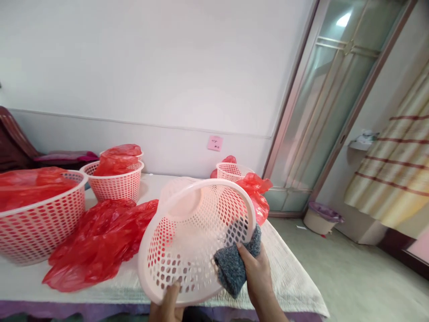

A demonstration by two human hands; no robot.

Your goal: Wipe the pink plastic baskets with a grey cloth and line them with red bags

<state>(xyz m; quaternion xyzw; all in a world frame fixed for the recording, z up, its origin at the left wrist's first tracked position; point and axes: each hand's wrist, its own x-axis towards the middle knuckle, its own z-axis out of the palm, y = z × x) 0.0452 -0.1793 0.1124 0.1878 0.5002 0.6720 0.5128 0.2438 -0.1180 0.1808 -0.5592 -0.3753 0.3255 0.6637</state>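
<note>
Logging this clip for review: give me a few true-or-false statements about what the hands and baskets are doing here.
1. The left hand grips the pink basket at its rim. True.
2. The right hand holds a yellow sponge. False: it presses a grey cloth against the basket.
3. A red bag lies on the table, left of the held basket. True.
4. The held basket stands upright on the table. False: it is tilted, opening toward the camera.
</note>
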